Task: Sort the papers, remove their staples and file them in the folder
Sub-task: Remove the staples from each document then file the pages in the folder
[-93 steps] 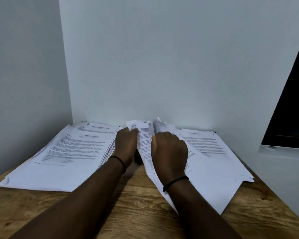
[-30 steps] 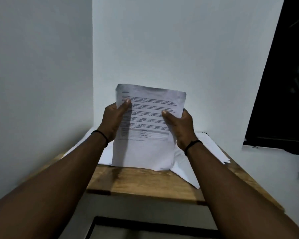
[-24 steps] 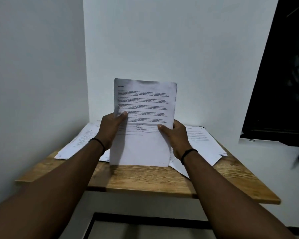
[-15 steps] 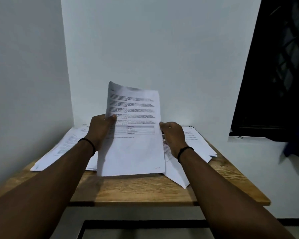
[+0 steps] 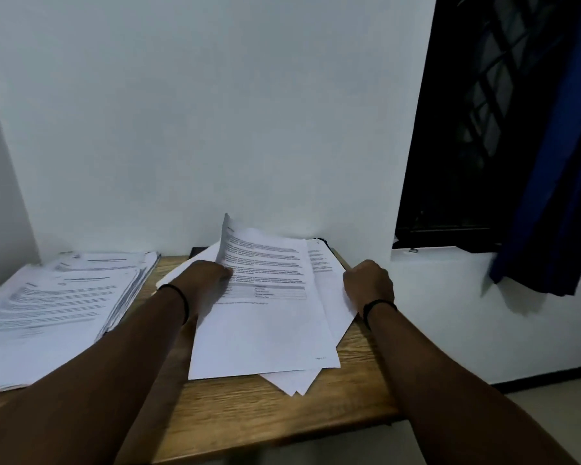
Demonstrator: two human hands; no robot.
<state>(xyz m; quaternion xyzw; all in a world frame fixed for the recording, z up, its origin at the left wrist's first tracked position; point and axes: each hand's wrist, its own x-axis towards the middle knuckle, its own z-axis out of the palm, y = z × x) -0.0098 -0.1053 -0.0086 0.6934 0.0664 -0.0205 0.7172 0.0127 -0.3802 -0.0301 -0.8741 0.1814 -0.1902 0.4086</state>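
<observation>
White printed paper sheets (image 5: 265,317) lay in a loose pile at 12 o'clock on the brown wooden table (image 5: 249,417), with a thicker stack of printed documents (image 5: 57,303) at 9 o'clock. Sorting looked barely under way; no staple remover or clear folder showed, so unstapling and filing seemed left. The left hand (image 5: 205,280) pinched the top sheet's raised left edge. The right hand (image 5: 368,285), curled into a loose fist at 2 o'clock, rested beside the pile, apparently gripping nothing.
</observation>
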